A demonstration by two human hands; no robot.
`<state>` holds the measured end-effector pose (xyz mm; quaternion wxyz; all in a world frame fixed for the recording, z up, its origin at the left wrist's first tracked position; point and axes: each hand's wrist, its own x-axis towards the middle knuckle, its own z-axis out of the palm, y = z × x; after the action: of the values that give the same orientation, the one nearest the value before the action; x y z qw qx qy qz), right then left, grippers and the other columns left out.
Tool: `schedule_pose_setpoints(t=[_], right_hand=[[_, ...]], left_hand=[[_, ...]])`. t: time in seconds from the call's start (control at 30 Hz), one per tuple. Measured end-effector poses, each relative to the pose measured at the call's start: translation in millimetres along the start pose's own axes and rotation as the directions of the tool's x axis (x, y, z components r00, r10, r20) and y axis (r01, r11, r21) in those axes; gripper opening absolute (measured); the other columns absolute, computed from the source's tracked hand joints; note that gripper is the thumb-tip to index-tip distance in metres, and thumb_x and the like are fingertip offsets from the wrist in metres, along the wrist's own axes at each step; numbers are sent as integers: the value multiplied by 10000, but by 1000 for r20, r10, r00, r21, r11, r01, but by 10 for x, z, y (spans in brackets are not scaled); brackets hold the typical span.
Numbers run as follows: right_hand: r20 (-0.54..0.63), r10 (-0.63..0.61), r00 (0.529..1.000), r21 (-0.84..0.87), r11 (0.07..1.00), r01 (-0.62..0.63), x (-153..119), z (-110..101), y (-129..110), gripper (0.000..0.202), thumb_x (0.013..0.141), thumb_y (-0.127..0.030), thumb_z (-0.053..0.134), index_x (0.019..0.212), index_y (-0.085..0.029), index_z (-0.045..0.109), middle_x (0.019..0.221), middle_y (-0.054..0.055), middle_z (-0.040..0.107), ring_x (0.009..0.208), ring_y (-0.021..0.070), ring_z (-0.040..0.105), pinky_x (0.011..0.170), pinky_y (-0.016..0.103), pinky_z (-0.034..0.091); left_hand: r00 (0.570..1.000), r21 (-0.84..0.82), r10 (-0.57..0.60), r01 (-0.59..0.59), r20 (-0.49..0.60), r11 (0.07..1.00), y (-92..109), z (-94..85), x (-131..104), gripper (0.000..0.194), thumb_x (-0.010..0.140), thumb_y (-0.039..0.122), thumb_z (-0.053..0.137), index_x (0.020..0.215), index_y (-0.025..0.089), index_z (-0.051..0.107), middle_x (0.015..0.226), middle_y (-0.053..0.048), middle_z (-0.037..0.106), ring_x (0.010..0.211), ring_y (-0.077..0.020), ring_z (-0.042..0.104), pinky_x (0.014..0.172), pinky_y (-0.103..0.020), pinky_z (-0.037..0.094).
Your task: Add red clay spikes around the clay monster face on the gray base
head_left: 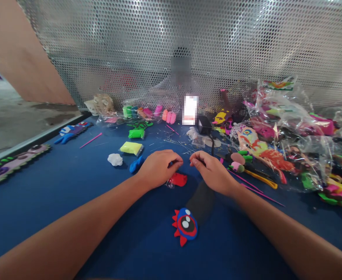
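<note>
- Head view: a clay eye figure (185, 224), ringed in blue and red with red spikes, lies face up on a blue table (100, 241), close before the person, probably so that its detail shows plainly.
- A dark strip (200, 200) runs from the figure's upper right side toward the right hand (214, 171); its far end is lost beneath that hand.
- The left hand (162, 167) rests beyond the figure and slightly left of it, thumb and fingertips drawn to a narrow pinch; whether a crumb of clay sits between them cannot be told.
- The right hand hovers or rests beyond the figure to its right, fingers curled in close to the thumb; whether it holds anything is likewise unclear.
- Red clay (179, 179) in clear wrap sits beyond the figure, just beside the left hand, perhaps for easy reach.
- Farther beyond the figure and to its left lie a blue lump (136, 165), a white lump (115, 159) and a yellow packet (131, 148), whose wrapping may keep the clay soft.
- Pink sticks (255, 186) lie to the figure's right and beyond it, seemingly parked beside the working space.
- Well beyond the figure, a bright screen (190, 110) stands upright, apparently angled for viewing; its content is blurred.
</note>
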<state>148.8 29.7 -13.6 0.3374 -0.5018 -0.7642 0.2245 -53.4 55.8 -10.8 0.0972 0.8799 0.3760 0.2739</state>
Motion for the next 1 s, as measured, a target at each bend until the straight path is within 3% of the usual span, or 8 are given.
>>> schedule_pose_setpoints(t=[0.13,0.27,0.43,0.57,0.63,0.77,0.9,1.0], right_hand=[[-14,16,1000,81,997,-14,-3,-14,-3,186,934,-296,455,915,-183,601,843,32,658,766,166,571,702,296,418],[4,57,998,299,953,-55,-25,19,-32,222,908,-366,518,878,-184,641,808,21,640,756,160,556,695,291,405],[101,161,982,675,713,-187,-68,96,-89,208,860,-370,611,907,-178,675,751,1,585,641,111,464,580,256,328],[159,171,972,799,556,-229,-92,111,-111,159,817,-327,672,849,-173,699,760,13,609,639,102,472,569,248,319],[146,165,975,796,566,-215,-105,98,-100,154,814,-322,673,859,-181,716,786,26,641,657,113,491,580,255,334],[80,135,988,683,715,-152,-130,58,-70,193,829,-328,650,939,-198,740,829,46,688,701,145,519,627,287,368],[36,105,994,567,817,-107,-136,35,-105,201,843,-361,630,921,-211,738,772,21,665,683,143,516,622,286,369],[45,101,994,516,850,-110,-131,34,-139,192,827,-378,648,866,-200,711,751,8,631,672,137,511,615,276,371]], left_hand=[[991,-47,81,-86,-104,995,28,-14,-7,161,905,249,551,953,217,701,882,-13,689,829,-147,628,750,-277,490],[953,-100,179,-208,-245,973,64,-1,-36,170,898,264,584,977,208,724,883,-27,688,820,-136,633,746,-264,509],[927,-98,227,-266,-298,959,89,6,-60,166,894,230,588,972,217,734,904,-27,688,818,-122,634,731,-249,523],[925,-82,223,-260,-309,962,101,-3,-55,154,885,235,598,934,215,742,890,-29,694,796,-120,635,714,-249,528],[927,-83,201,-238,-315,968,107,-3,-51,144,877,242,608,905,213,747,860,-27,696,762,-114,634,688,-244,526],[931,-79,179,-214,-319,974,110,2,-49,129,859,211,620,892,225,744,843,-19,699,759,-116,640,670,-238,524],[926,-69,205,-238,-317,969,115,-7,-57,146,869,185,595,913,216,731,849,-16,700,787,-119,648,690,-234,523],[936,-73,241,-267,-257,961,124,-24,-66,146,878,190,580,946,218,707,884,-13,697,825,-122,647,730,-238,526]])
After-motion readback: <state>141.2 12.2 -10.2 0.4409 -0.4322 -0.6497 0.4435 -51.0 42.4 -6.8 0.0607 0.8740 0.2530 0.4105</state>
